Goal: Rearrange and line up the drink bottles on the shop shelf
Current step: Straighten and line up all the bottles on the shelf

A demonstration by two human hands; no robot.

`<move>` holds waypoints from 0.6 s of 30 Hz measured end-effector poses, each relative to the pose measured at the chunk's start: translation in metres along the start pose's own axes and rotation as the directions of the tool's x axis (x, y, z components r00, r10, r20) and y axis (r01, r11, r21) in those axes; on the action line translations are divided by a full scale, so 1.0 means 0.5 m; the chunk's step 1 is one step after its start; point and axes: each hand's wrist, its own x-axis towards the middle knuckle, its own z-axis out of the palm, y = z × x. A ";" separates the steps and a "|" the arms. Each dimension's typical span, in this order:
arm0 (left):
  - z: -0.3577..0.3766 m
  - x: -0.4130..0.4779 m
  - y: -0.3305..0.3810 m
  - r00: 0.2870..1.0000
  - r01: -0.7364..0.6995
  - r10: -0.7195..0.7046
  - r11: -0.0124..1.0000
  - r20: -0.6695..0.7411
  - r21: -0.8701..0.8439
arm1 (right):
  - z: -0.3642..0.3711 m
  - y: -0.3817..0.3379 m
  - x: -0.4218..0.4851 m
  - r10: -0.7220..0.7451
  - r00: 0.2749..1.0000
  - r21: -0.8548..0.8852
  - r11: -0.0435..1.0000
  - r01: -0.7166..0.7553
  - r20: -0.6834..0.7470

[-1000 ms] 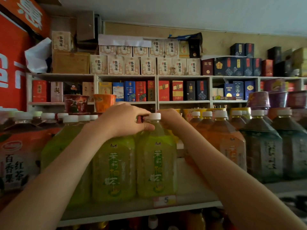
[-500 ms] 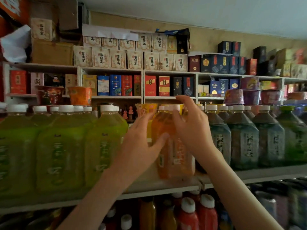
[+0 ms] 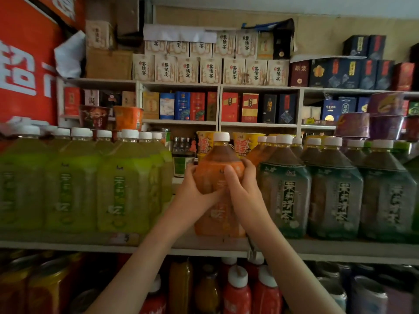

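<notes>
1. The orange bottle [image 3: 214, 171] stands upright at the front of the shelf [image 3: 68, 247], in the middle of the row, with its white cap [image 3: 221, 136] on top. Its base is down at the board; I cannot tell whether it rests there or is just clear of it.
2. My left hand [image 3: 192, 196] grips the bottle's left side: the fingers curl round behind it and the thumb lies across the front label.
3. My right hand [image 3: 244, 193] grips the right side, thumb pressed on the front near the shoulder, fingers wrapped round the far edge. Both thumbs nearly meet on the label.
4. Just right of the bottle, my right fingers sit between it and the first of the dark teal bottles [image 3: 285, 196], which run in a row to the right.
5. To the left is a gap, then a row of green bottles [image 3: 122, 189] with white caps.
6. More orange bottles' necks show behind my right hand, and yellow cups [image 3: 246, 143] stand behind them.
7. On the shelf below are red bottles with white caps [image 3: 237, 288].
8. On the far wall, shelves hold rows of boxes [image 3: 210, 69]; a red sign [image 3: 25, 64] fills the upper left.
</notes>
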 end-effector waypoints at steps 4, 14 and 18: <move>-0.005 0.006 -0.004 1.000 -0.013 0.013 1.000 0.009 -0.013 | 0.010 0.008 -0.007 0.060 0.998 0.139 0.989 -0.056 -0.026; -0.016 -0.023 -0.004 0.996 -0.030 0.024 0.997 0.087 0.074 | 0.006 0.017 -0.014 0.242 0.970 0.208 0.949 -0.235 -0.007; -0.024 -0.025 -0.001 0.993 -0.057 0.043 0.991 0.113 0.124 | 0.010 0.017 -0.018 0.241 0.968 0.127 0.965 -0.230 -0.073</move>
